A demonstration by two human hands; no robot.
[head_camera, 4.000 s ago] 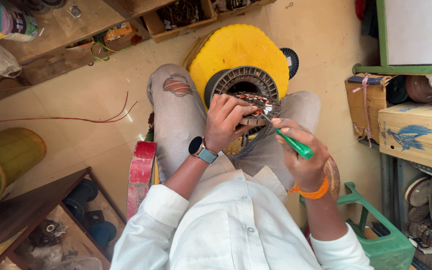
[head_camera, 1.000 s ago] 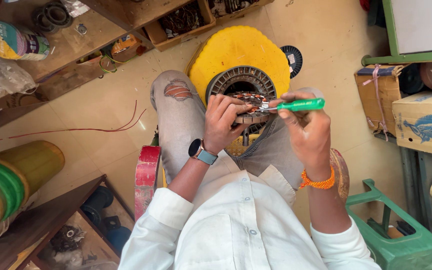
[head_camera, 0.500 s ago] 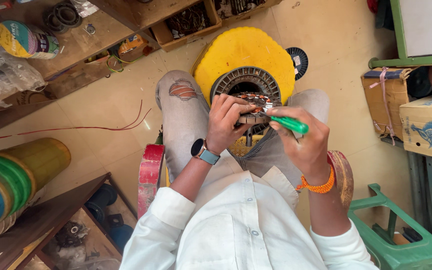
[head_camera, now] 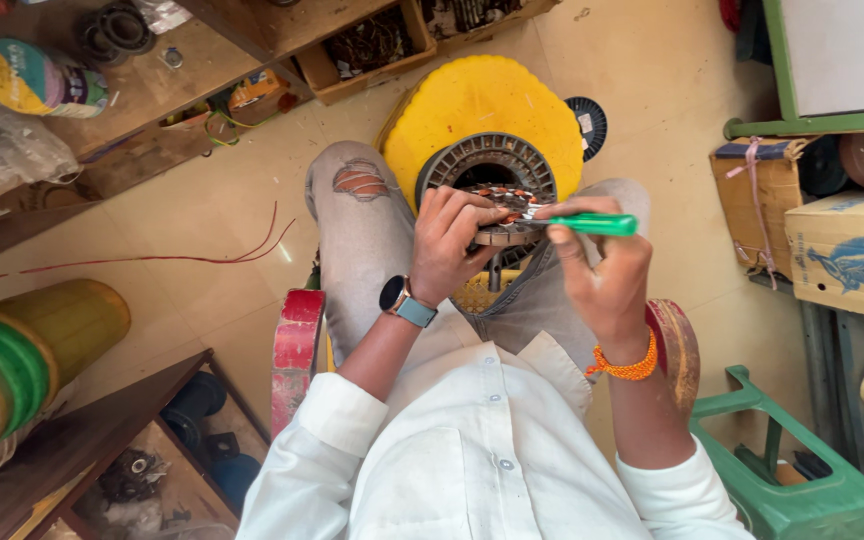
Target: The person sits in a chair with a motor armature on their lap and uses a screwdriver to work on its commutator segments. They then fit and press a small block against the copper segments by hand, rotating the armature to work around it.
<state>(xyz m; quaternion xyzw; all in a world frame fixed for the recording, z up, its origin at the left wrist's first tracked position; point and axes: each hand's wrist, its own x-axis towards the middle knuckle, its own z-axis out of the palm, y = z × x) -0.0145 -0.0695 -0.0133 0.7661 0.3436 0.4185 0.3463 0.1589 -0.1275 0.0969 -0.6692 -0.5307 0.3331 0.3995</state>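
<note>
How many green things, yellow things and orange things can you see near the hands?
Green: 2, screwdriver handle and plastic stool
Yellow: 1, round disc
Orange: 1, bead bracelet
Total: 4

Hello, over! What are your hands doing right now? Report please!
Left hand steadies the round motor winding on the lap. Right hand holds a green-handled tool, tip at the winding. Nothing in the way.

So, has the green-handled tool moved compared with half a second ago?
Yes. The green-handled tool in the right hand now lies almost level across the round motor part; before, its handle end slanted downward, away from that part.
</note>
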